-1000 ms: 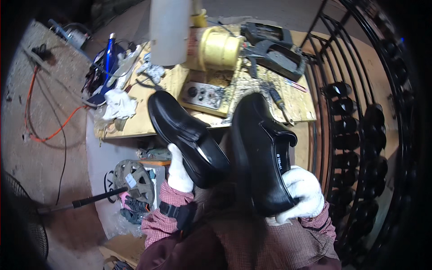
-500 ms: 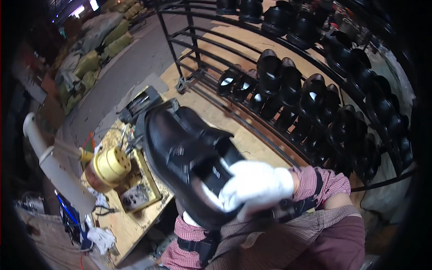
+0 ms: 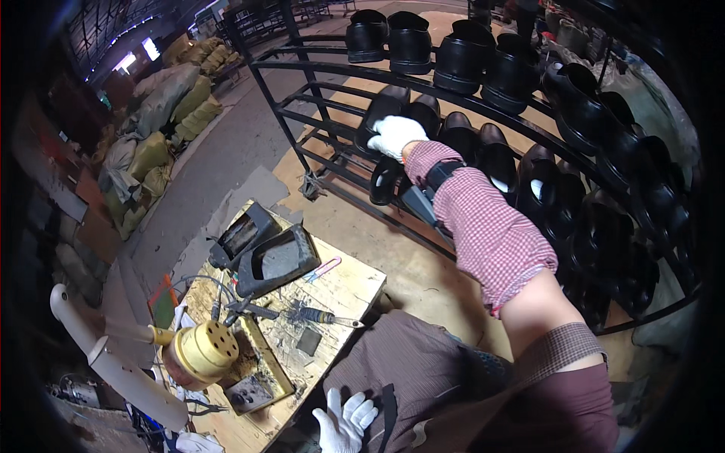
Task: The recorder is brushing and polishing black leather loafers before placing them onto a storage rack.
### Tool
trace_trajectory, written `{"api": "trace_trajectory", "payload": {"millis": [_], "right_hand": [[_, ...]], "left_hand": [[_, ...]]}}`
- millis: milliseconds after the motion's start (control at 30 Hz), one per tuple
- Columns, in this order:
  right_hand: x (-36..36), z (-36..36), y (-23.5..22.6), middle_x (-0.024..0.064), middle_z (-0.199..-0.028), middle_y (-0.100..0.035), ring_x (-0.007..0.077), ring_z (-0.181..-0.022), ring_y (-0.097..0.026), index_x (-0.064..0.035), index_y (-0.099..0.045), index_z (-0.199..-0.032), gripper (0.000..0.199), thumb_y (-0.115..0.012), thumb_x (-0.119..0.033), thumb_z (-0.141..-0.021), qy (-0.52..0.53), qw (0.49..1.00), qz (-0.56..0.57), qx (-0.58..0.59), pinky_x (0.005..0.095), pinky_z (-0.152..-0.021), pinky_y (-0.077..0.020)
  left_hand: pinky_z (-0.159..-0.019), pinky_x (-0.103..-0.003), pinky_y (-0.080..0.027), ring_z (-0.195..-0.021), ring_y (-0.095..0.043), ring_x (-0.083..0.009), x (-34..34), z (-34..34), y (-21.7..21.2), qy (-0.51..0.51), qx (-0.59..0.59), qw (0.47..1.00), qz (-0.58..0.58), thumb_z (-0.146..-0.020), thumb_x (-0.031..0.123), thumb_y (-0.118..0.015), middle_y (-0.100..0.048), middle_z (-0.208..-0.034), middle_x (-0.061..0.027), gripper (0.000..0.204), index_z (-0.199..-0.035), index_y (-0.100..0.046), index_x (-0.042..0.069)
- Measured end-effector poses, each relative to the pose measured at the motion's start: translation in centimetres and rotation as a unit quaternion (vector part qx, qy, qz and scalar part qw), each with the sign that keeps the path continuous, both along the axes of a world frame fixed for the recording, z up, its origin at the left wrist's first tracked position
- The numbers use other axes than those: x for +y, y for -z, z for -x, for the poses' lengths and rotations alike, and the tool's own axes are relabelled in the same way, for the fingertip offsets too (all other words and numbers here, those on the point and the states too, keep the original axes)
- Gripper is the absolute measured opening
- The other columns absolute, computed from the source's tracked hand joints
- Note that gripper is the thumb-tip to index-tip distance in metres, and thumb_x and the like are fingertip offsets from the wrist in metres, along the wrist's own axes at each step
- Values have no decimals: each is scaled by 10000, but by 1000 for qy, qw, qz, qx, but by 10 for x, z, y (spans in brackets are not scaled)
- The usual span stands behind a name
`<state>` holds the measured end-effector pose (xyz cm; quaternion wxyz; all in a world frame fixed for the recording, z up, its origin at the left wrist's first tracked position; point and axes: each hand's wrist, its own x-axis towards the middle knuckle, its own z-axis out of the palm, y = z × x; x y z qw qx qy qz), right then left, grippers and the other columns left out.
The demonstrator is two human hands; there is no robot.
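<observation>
My right hand [image 3: 396, 137], in a white glove, reaches out to the black metal rack [image 3: 317, 100]. Its fingers are bent over the opening of a black leather shoe [image 3: 387, 108] on the middle tier; the fingertips are partly hidden. Another black shoe [image 3: 424, 112] stands beside that one, to the right. Low in the view, by my lap and the bench edge, my left hand [image 3: 346, 423] lies palm up in a white glove. Its fingers are spread and hold nothing.
Left of my lap a wooden bench [image 3: 355, 283] carries a black shoe-shaped holder [image 3: 278, 260], a yellow cylindrical device [image 3: 202, 351], a wire brush [image 3: 321, 315] and a pink-handled cutter [image 3: 326, 266]. Rows of black shoes [image 3: 462, 57] fill the rack. Stacked sacks [image 3: 155, 143] lie far left.
The black shoes held close before me have left that spot. My right hand has gone forward to a shoe on the rack; my left hand now lies open, and more of the bench shows.
</observation>
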<state>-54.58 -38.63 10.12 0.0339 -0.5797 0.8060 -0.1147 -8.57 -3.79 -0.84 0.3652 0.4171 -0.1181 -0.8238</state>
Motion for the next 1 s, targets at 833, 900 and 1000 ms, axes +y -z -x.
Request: {"api": "trace_trajectory", "payload": {"millis": [833,900,1000], "right_hand": [[240,-57,-4,126,-1090,-732,340,-939,-718,-189,-772,-1050,272,-665,-420,-952,-169,981,89,24,436,-832,-569],[285,-93,-14,117,-954,-719,325,-842,-721,-169,-771,-1025,296,-757,-426,-879,-300,930,212,-7,418,-739,-569],[333,-131,-30,70,-827,-708,273,-732,-716,-144,-775,-1098,450,-879,-447,-782,-440,868,116,-196,380,-609,-551]], "left_hand": [[-1120,-498,-491,-1275,-635,-345,16,22,19,-17,109,980,168,-1068,625,-427,-589,-1460,-208,765,-1666,-281,169],[-1099,-525,-511,-1264,-643,-373,20,21,10,-25,80,983,165,-1031,641,-504,-602,-1436,-221,770,-1636,-337,195],[-1187,-519,-411,-1380,-540,-352,32,20,-8,-15,71,980,185,-996,714,-471,-475,-1583,-176,898,-1686,-215,199]]}}
